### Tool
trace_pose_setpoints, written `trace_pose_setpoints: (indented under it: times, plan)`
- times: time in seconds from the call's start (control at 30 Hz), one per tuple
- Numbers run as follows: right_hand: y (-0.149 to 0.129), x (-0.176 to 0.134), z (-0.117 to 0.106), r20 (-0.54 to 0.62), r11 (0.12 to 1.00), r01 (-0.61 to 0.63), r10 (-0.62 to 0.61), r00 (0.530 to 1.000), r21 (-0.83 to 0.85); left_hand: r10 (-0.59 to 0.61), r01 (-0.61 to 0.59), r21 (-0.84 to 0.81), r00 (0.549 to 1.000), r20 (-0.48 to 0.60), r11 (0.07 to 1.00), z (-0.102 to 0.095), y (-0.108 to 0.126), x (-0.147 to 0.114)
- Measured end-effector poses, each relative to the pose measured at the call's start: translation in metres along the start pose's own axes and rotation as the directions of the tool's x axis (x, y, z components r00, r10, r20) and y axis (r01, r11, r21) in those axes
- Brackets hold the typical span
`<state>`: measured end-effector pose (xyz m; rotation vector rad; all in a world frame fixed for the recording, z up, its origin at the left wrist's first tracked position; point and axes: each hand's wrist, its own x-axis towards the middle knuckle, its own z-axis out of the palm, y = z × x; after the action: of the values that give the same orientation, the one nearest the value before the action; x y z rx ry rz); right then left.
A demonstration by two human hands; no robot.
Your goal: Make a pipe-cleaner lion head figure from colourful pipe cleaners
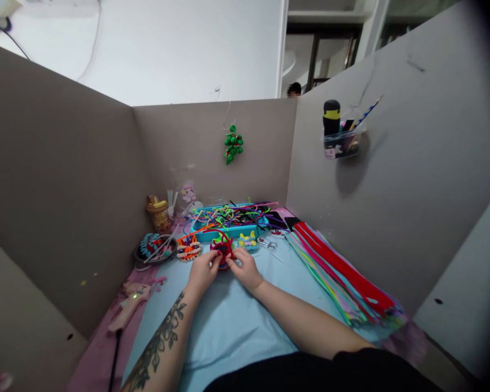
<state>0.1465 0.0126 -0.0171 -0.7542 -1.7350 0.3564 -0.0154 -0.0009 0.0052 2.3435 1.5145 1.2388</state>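
Observation:
Both my hands meet over the blue cloth at a small red pipe-cleaner piece (222,249), with a loop of red pipe cleaner arching above it. My left hand (206,267) pinches its left side with thumb and fingers. On the other side my right hand (244,267) grips its edge the same way. The fingers partly cover the piece, so its full shape is hidden. Close behind it sit a yellow and blue pipe-cleaner figure (248,242) and a pair of scissors (268,244). An orange and white pipe-cleaner piece (188,249) lies to the left.
A blue tray (212,235) of tangled pipe cleaners stands at the back. Long pipe-cleaner bundles (343,267) lie along the right. At left are a dark bowl (169,251), a jar (159,215) and a pink glue gun (128,305). Partitions (212,179) enclose the table.

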Motion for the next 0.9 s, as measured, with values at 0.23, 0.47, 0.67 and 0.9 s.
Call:
trace_pose_setpoints:
  times: [0.23, 0.47, 0.67, 0.9]
  plan:
    - [0.0, -0.004, 0.008, 0.034, 0.992, 0.117, -0.116, 0.993, -0.036, -0.072, 0.074, 0.059, 0.997, -0.031, 0.996, -0.002, 0.0, 0.003]
    - [-0.002, -0.006, 0.014, 0.148, 0.982, 0.191, -0.188, 0.971, -0.007, -0.089, 0.089, 0.028, 0.996, -0.022, 0.996, -0.007, -0.007, 0.009]
    - [0.001, -0.003, 0.005, 0.084, 0.993, 0.088, -0.081, 0.993, -0.084, -0.014, 0.011, -0.07, 0.999, -0.04, 0.997, -0.005, -0.003, 0.009]
    - [0.007, 0.001, 0.007, -0.052, 0.972, -0.166, 0.16, 0.986, -0.164, 0.095, -0.102, -0.099, 0.993, -0.072, 0.99, -0.003, 0.011, 0.006]
